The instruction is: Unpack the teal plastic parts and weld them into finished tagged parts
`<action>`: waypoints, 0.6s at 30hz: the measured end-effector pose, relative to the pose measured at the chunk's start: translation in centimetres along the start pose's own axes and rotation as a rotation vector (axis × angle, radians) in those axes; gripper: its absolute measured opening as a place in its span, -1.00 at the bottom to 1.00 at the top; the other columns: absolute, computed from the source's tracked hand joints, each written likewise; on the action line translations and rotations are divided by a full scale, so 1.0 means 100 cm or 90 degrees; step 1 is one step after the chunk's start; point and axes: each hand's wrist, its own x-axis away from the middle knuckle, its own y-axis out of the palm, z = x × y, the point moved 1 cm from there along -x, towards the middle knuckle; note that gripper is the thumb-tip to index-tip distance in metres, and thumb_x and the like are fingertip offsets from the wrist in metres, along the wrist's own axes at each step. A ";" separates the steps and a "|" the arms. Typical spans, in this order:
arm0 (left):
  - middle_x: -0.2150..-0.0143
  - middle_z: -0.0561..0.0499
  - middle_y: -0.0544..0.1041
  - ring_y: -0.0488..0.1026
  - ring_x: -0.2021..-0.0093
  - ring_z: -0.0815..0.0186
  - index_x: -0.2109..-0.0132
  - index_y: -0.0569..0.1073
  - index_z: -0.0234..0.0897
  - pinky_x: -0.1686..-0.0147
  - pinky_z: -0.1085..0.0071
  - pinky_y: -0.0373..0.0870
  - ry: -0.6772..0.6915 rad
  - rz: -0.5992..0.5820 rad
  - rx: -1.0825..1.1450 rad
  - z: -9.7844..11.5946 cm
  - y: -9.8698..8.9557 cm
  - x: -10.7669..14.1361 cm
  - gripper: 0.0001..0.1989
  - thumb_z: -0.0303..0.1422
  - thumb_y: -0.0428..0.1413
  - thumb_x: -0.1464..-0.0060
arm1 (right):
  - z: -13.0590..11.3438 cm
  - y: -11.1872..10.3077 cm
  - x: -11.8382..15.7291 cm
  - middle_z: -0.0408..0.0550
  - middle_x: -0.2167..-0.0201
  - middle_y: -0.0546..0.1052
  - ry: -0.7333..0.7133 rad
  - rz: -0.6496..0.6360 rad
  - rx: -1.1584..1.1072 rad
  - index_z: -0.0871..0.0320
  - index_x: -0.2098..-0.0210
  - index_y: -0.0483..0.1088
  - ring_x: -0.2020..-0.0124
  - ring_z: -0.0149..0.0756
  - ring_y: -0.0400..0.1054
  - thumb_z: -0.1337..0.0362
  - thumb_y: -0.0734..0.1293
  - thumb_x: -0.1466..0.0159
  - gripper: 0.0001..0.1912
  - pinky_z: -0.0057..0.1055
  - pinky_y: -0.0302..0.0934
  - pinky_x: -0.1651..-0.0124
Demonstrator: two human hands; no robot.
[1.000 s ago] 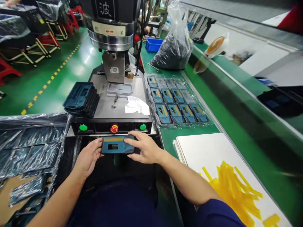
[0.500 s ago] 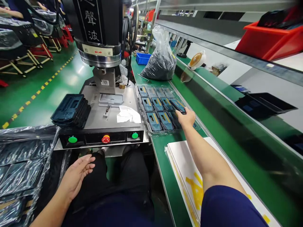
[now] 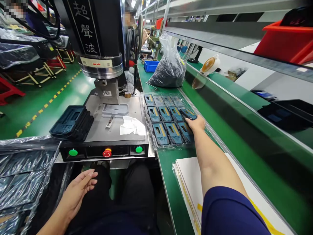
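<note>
With fingers closed round its near end, my right hand (image 3: 197, 124) holds a dark plastic housing (image 3: 188, 114) at the right side of a clear blister tray (image 3: 154, 143). That housing sits tilted over the tray's pockets. Several like housings (image 3: 173, 132) with yellowish strips lie in the tray, and a few far pockets hold none. My left hand (image 3: 79, 189) hovers over my lap, fingers extended and loosely together, with nothing in it. A stack of dark plastic housings (image 3: 72, 123) stands on the left of the machine's metal table (image 3: 97, 130).
An ultrasonic press (image 3: 102, 39) rises over a grey fixture (image 3: 114, 110), beside a white cloth (image 3: 132, 126). Green buttons (image 3: 73, 152) and a red stop button (image 3: 107, 152) line its front. Bagged parts (image 3: 168, 73), white sheets (image 3: 188, 169) and a plastic-lined box (image 3: 24, 176) surround me. Someone's hand (image 3: 145, 36) shows behind.
The view has shifted, so the scene sits lower in the picture. My right hand still holds the housing over the tray's right side. My left hand stays over my lap.
</note>
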 end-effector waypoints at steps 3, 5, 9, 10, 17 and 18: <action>0.11 -0.12 0.58 0.51 0.34 0.38 0.02 0.48 -0.33 0.40 0.53 0.46 -0.005 -0.002 -0.010 -0.001 0.004 0.001 -0.66 -0.36 0.23 -0.03 | -0.001 0.003 0.000 0.25 -0.19 0.24 0.044 0.030 -0.031 0.23 -0.16 0.26 -0.12 -0.03 0.27 0.05 0.50 -0.01 -0.20 -0.24 0.16 -0.20; 0.10 -0.13 0.58 0.52 0.34 0.37 0.04 0.49 -0.33 0.40 0.52 0.46 -0.003 -0.005 -0.014 -0.001 0.007 0.002 -0.63 -0.34 0.27 0.01 | -0.001 0.004 0.003 0.28 -0.18 0.23 0.058 0.056 -0.048 0.24 -0.13 0.26 -0.08 -0.05 0.30 0.05 0.51 -0.01 -0.22 -0.26 0.18 -0.16; 0.13 -0.14 0.59 0.51 0.35 0.37 0.07 0.50 -0.34 0.40 0.51 0.45 0.010 -0.020 -0.020 -0.002 0.009 0.004 -0.59 -0.31 0.32 0.09 | 0.000 0.002 0.007 0.29 -0.09 0.36 0.024 0.039 -0.010 0.29 -0.06 0.32 -0.07 -0.03 0.30 0.03 0.42 -0.11 -0.36 -0.25 0.16 -0.16; 0.13 -0.13 0.59 0.51 0.36 0.37 0.07 0.50 -0.34 0.41 0.51 0.44 0.014 -0.022 -0.021 -0.002 0.009 0.004 -0.58 -0.31 0.33 0.10 | 0.001 0.001 0.007 0.27 -0.07 0.40 0.010 0.019 0.006 0.29 -0.06 0.33 -0.08 -0.03 0.30 0.03 0.38 -0.16 -0.41 -0.24 0.15 -0.17; 0.13 -0.15 0.59 0.50 0.34 0.35 0.07 0.50 -0.34 0.38 0.47 0.42 0.090 -0.019 -0.043 0.007 0.005 0.004 -0.45 -0.19 0.38 0.23 | -0.003 -0.018 0.023 0.23 -0.07 0.48 -0.059 -0.098 0.037 0.22 -0.08 0.42 -0.08 -0.01 0.35 0.02 0.26 -0.25 -0.47 -0.21 0.17 -0.10; 0.14 -0.15 0.59 0.49 0.34 0.35 0.08 0.50 -0.35 0.38 0.46 0.41 0.125 -0.012 -0.052 0.012 0.004 0.005 -0.45 -0.15 0.38 0.22 | -0.004 -0.022 0.028 0.27 -0.10 0.46 -0.064 -0.110 0.038 0.24 -0.10 0.41 -0.10 0.02 0.34 0.03 0.25 -0.25 -0.45 -0.19 0.17 -0.09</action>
